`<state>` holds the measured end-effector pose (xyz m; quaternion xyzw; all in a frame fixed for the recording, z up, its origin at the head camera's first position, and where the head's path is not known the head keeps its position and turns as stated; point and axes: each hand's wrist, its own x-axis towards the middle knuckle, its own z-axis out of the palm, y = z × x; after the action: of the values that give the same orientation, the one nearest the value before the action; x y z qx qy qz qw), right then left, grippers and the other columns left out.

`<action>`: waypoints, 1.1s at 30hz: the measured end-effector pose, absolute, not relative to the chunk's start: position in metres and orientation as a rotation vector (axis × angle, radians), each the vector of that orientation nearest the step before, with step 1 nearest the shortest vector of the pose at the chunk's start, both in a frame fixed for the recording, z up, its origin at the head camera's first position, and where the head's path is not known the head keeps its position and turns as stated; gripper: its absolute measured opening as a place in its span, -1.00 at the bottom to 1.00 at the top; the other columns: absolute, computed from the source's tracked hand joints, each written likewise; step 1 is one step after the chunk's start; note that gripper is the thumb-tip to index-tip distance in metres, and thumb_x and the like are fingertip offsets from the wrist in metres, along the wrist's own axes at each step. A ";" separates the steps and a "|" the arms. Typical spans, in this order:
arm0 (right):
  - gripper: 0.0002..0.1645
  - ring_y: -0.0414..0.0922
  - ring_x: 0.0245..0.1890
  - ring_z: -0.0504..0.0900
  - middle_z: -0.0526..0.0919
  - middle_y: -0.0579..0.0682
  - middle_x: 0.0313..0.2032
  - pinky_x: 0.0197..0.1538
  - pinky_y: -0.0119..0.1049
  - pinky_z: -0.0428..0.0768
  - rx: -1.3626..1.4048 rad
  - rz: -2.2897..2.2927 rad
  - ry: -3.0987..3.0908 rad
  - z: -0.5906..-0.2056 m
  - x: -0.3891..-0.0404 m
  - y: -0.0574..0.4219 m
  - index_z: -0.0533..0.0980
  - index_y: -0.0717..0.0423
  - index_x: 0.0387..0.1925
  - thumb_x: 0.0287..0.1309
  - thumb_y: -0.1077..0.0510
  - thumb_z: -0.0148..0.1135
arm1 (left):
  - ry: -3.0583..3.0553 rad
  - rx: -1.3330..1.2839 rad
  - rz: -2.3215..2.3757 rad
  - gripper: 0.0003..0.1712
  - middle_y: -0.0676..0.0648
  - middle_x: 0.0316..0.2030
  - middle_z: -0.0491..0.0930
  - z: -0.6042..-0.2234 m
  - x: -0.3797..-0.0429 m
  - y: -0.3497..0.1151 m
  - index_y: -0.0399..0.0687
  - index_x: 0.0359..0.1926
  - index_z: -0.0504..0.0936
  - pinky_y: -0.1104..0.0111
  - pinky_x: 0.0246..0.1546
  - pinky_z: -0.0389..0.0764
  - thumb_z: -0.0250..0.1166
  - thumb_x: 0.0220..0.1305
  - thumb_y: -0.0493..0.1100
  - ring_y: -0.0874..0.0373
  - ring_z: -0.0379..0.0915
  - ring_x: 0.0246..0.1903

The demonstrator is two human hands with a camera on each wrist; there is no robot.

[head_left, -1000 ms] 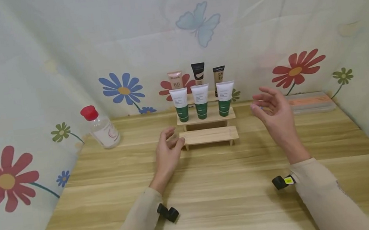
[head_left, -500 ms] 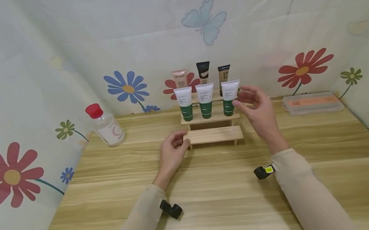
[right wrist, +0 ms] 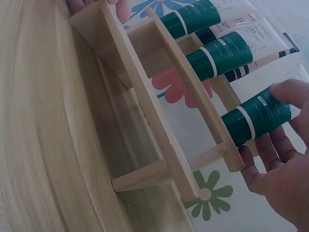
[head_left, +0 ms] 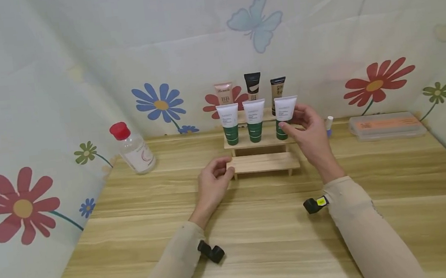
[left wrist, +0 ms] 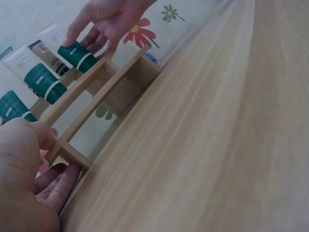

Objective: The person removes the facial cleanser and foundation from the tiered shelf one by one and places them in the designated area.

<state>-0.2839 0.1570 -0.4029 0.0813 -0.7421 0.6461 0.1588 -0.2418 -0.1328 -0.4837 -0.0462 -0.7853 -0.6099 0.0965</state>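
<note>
A three-tier wooden display stand [head_left: 266,162] is on the table. My left hand [head_left: 212,181] grips the left end of its bare lowest tier, thumb over the board and fingers by the end support, as the left wrist view shows. On the middle tier several white-and-green squeeze tubes stand upright on their caps. My right hand [head_left: 314,137] pinches the rightmost squeeze tube [head_left: 286,109], thumb on its front and other fingers behind and beside it. In the right wrist view this tube [right wrist: 258,113] sits at the tier's end. Its neighbour, the middle tube [head_left: 255,119], stands apart from it.
Behind, on the top tier, are a pink BB tube [head_left: 224,93], a black-topped tube [head_left: 253,86] and a gold-and-black tube [head_left: 278,94]. A red-capped bottle [head_left: 136,153] stands left. Right are a small white-and-blue item [head_left: 329,124] and a flat plastic case [head_left: 386,126]. A flowered curtain [head_left: 179,35] hangs behind.
My right hand has moved left from beside the stand to the rightmost squeeze tube and now pinches it. My left hand has closed on the lowest tier's left end. The head view has shifted slightly.
</note>
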 end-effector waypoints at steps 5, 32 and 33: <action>-0.36 -0.07 0.21 0.62 0.66 0.14 0.28 0.27 -0.25 0.59 0.228 1.817 -2.153 -0.403 -0.285 0.158 0.51 0.17 0.44 0.48 0.09 0.50 | -2.315 -0.127 -1.812 -0.69 -0.14 0.04 0.79 -0.483 -0.242 -0.131 -0.04 0.19 0.82 0.51 -0.10 0.72 0.46 0.48 -0.26 0.00 0.77 0.02; -0.45 -0.15 0.14 0.64 0.70 -0.17 0.15 0.13 -0.50 0.65 0.210 1.719 -2.004 -0.365 -0.261 0.221 0.58 0.02 0.42 0.49 0.21 0.46 | -2.349 -0.129 -1.755 -0.68 -0.08 0.00 0.79 -0.486 -0.242 -0.131 0.00 0.20 0.81 0.43 -0.05 0.76 0.45 0.48 -0.20 0.07 0.78 0.00; -0.46 -0.14 0.14 0.64 0.70 -0.17 0.15 0.14 -0.51 0.65 0.204 1.716 -1.997 -0.364 -0.261 0.225 0.59 0.01 0.41 0.48 0.22 0.47 | -2.353 -0.126 -1.748 -0.68 -0.08 0.00 0.79 -0.486 -0.242 -0.132 0.00 0.20 0.81 0.43 -0.05 0.76 0.45 0.49 -0.20 0.06 0.78 0.00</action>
<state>-0.2607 0.2248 -0.3639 0.0748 -0.7325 0.6297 0.2477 -0.2420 -0.1319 -0.4862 -0.0426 -0.7976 -0.5927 0.1036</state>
